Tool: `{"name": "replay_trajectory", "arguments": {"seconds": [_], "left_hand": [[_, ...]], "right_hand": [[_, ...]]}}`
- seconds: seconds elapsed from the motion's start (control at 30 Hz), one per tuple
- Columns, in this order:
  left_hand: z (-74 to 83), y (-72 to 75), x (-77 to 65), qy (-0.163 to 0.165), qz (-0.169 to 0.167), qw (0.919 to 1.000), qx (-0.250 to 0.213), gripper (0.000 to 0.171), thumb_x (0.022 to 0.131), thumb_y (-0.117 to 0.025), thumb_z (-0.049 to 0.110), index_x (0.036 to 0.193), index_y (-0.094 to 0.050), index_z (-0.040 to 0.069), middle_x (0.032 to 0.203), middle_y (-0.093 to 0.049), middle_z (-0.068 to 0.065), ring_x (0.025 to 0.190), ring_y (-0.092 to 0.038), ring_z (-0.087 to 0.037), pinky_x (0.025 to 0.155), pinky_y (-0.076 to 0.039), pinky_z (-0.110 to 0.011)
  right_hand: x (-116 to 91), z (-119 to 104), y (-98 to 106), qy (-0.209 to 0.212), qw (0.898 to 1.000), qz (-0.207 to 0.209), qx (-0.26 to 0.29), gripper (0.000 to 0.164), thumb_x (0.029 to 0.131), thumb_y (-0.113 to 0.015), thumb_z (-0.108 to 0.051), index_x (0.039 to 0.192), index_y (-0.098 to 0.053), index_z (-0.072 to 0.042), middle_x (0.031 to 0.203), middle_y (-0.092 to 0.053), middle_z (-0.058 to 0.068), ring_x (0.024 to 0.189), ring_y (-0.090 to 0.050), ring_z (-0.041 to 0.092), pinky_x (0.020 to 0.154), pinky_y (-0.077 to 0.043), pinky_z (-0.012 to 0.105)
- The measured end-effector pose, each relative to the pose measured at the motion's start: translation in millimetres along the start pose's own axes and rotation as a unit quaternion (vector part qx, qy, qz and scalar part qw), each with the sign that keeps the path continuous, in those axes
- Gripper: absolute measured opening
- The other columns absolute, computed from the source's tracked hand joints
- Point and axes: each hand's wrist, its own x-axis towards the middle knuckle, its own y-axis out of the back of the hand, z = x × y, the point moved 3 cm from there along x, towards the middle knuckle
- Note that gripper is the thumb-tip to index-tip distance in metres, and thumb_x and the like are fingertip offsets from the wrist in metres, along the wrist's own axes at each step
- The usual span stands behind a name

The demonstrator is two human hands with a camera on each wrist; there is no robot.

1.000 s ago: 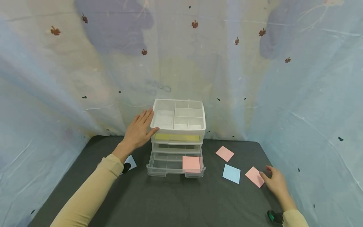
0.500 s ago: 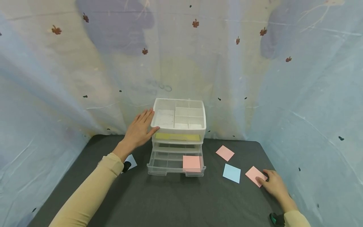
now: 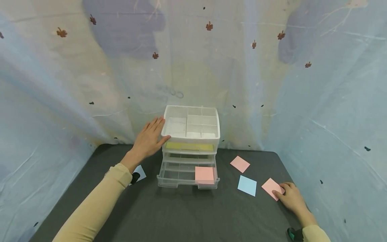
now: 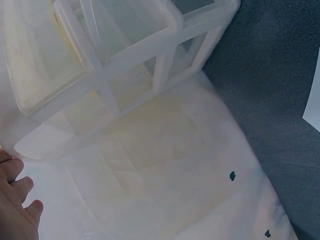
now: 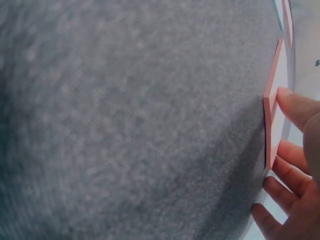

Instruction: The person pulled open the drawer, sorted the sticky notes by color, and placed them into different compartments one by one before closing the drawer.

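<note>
My left hand (image 3: 148,139) lies flat with straight fingers along the left side of a white drawer organizer (image 3: 189,137), its thumb at the front top edge. In the left wrist view, fingertips (image 4: 22,190) show beside the organizer's frame (image 4: 95,75). Its lowest clear drawer (image 3: 172,176) is pulled out and has a pink sticky note pad (image 3: 204,174) at its right end. Over at the right, my right hand (image 3: 291,198) pinches another pink sticky note pad (image 3: 270,187) between thumb and fingers. The right wrist view shows this pad (image 5: 270,110) edge-on, low over the dark cloth.
A blue sticky note pad (image 3: 247,185) and a third pink pad (image 3: 240,164) lie right of the organizer. Another blue pad (image 3: 141,173) is partly hidden by the left wrist. Yellow paper (image 3: 188,146) shows in the top drawer. A patterned curtain (image 3: 193,67) closes off the back and sides.
The right hand has brought its thumb over the near edge of the pink pad and closed its fingers on it. The left hand stays against the organizer.
</note>
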Motion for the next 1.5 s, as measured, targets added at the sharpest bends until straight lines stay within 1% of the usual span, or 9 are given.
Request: {"name": "replay_trajectory", "arguments": {"seconds": [0.17,0.33,0.57,0.87,1.0,1.2,1.23,1.37,1.5], "left_hand": [[1.0,-0.3,0.0,0.0,-0.001,1.0,0.003,0.081,0.109,-0.049,0.051,0.166,-0.019,0.003,0.173,-0.016,-0.015,0.159,-0.015,-0.036,0.128,-0.014,-0.057],[1.6,0.2,-0.6,0.0,-0.001,1.0,0.0,0.08,0.109,-0.049,0.051,0.166,-0.02,0.003,0.173,-0.017,-0.015,0.159,-0.015,-0.036,0.128,-0.013,-0.057],[1.7,0.9,-1.4,-0.003,0.008,1.0,-0.001,0.08,0.109,-0.049,0.051,0.166,-0.02,0.002,0.173,-0.018,-0.016,0.159,-0.017,-0.037,0.128,-0.016,-0.058],[1.7,0.9,-2.1,-0.001,0.005,1.0,-0.005,0.081,0.109,-0.049,0.051,0.166,-0.019,0.003,0.173,-0.017,-0.015,0.159,-0.015,-0.035,0.128,-0.015,-0.057],[0.8,0.1,-1.4,-0.001,0.004,1.0,-0.004,0.081,0.109,-0.049,0.051,0.167,-0.018,0.004,0.173,-0.016,-0.015,0.159,-0.015,-0.035,0.128,-0.015,-0.057],[0.9,-0.4,-0.7,-0.003,0.003,1.0,-0.006,0.081,0.109,-0.049,0.05,0.167,-0.018,0.003,0.174,-0.015,-0.014,0.159,-0.014,-0.036,0.128,-0.016,-0.057],[0.9,-0.5,-0.6,-0.004,0.003,1.0,-0.007,0.081,0.109,-0.049,0.05,0.167,-0.018,0.003,0.174,-0.014,-0.015,0.159,-0.014,-0.036,0.128,-0.015,-0.057],[1.2,0.0,-0.5,-0.007,0.003,0.9999,-0.007,0.081,0.109,-0.05,0.049,0.166,-0.019,0.001,0.173,-0.015,-0.016,0.159,-0.014,-0.038,0.129,-0.015,-0.055],[1.0,0.4,0.1,-0.007,0.001,1.0,-0.006,0.08,0.11,-0.047,0.05,0.165,-0.02,0.0,0.173,-0.015,-0.018,0.158,-0.015,-0.04,0.129,-0.015,-0.055]], "right_hand": [[-2,-3,2,-0.009,1.0,-0.008,0.012,0.06,0.098,-0.071,-0.033,0.126,-0.059,0.018,0.132,-0.046,0.044,0.121,-0.047,0.061,0.099,-0.042,0.075],[-3,-4,3,-0.017,1.0,-0.003,0.023,0.061,0.096,-0.075,-0.031,0.123,-0.057,0.02,0.131,-0.046,0.045,0.119,-0.047,0.062,0.099,-0.042,0.074],[-3,-1,2,-0.014,0.998,0.026,0.049,0.063,0.091,-0.079,-0.03,0.123,-0.058,0.02,0.121,-0.057,0.041,0.111,-0.056,0.055,0.095,-0.048,0.07],[-5,0,2,-0.062,0.994,0.043,0.078,0.066,0.088,-0.083,-0.031,0.127,-0.057,0.015,0.114,-0.064,0.034,0.097,-0.063,0.044,0.084,-0.054,0.06],[-8,-1,1,-0.064,0.992,0.066,0.087,0.055,0.092,-0.08,-0.027,0.124,-0.059,0.013,0.108,-0.067,0.03,0.091,-0.064,0.038,0.076,-0.055,0.05],[-14,-2,0,-0.079,0.986,0.088,0.119,0.037,0.099,-0.069,-0.016,0.124,-0.063,0.01,0.109,-0.067,0.031,0.098,-0.066,0.044,0.077,-0.056,0.053],[-15,-2,0,-0.083,0.985,0.091,0.122,0.035,0.1,-0.067,-0.015,0.124,-0.063,0.01,0.11,-0.068,0.031,0.099,-0.066,0.044,0.077,-0.057,0.052],[-17,-2,-1,-0.101,0.981,0.108,0.129,0.028,0.102,-0.062,-0.012,0.121,-0.066,0.008,0.108,-0.069,0.028,0.096,-0.066,0.039,0.07,-0.053,0.038],[-19,-4,0,-0.117,0.976,0.123,0.139,0.026,0.104,-0.057,-0.011,0.12,-0.067,0.007,0.104,-0.07,0.023,0.088,-0.064,0.029,0.062,-0.047,0.025]]}}
